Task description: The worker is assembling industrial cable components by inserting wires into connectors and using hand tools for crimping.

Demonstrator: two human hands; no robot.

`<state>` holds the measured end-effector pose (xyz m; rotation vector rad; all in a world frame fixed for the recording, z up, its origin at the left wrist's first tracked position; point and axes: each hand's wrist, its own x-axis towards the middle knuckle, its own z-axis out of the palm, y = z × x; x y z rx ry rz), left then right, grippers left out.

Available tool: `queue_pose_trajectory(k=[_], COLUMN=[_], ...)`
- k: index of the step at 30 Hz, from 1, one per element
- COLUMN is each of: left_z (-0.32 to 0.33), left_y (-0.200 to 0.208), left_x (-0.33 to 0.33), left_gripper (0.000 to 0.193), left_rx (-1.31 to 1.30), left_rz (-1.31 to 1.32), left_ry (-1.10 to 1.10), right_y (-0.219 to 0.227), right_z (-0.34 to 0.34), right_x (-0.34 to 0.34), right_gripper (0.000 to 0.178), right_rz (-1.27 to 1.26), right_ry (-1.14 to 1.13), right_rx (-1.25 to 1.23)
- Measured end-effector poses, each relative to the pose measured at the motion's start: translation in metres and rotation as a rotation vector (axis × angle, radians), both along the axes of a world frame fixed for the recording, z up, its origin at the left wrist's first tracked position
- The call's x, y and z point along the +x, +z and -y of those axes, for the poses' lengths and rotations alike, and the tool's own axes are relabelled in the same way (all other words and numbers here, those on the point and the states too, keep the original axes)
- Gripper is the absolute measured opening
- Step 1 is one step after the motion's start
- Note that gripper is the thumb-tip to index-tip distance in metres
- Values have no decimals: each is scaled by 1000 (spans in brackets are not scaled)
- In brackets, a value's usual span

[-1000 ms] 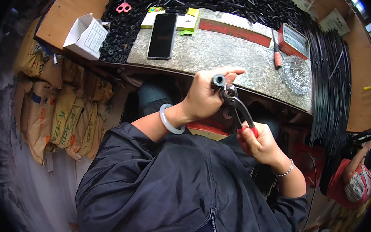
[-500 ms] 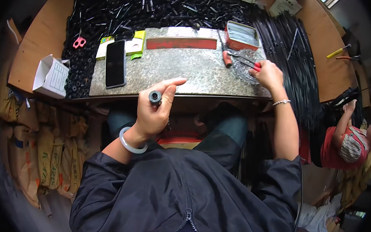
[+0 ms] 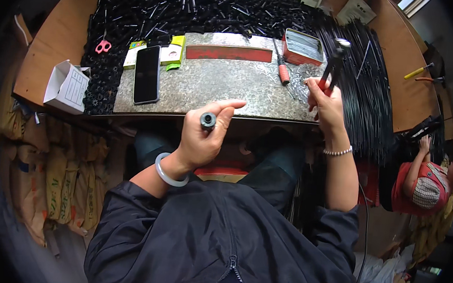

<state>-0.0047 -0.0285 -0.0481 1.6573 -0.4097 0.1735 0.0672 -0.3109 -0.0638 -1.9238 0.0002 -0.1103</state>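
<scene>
My left hand (image 3: pixel 201 137) is closed around a black tube-shaped part (image 3: pixel 208 120), whose round hollow end faces up; the rest of it hides in the fist. Its index finger points right, over the table's front edge. My right hand (image 3: pixel 326 104) grips red-handled pliers (image 3: pixel 337 62), dark jaws pointing up and away from me, above the right side of the stone slab. Beside that hand lies a clear dish or heap of small shiny pieces (image 3: pixel 303 78). A screwdriver-like tool with a red handle (image 3: pixel 283 73) rests just left of it, near a red tin of thin metal pieces (image 3: pixel 302 46).
The grey slab (image 3: pixel 215 85) bears a phone (image 3: pixel 147 75), a yellow-green box (image 3: pixel 174 52) and a red bar (image 3: pixel 228 53). Black parts (image 3: pixel 194 6) cover the back; long black rods (image 3: pixel 366 94) lie right. Pink scissors (image 3: pixel 103 46) and a white carton (image 3: pixel 68 87) are left. Another person (image 3: pixel 425 184) sits right.
My right hand has raised the pliers from the clear dish, turning their jaws upward. My left hand still holds the tube part and appears slightly farther right, while the whole view has shifted a little.
</scene>
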Motion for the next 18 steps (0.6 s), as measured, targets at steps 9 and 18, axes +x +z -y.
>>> queue_pose_trajectory(k=[9,18], left_z=[13,10], left_y=[6,5], left_x=[-6,-10], left_gripper=[19,18], left_rx=[-49,-105], left_rz=[69,-10], left_ry=[-50,-21], right_y=[29,27], right_z=[-95,-116], right_x=[-68,-61], right_gripper=[14,22], right_rz=[293,1137], right_ry=[202,115], right_rx=[265,-476])
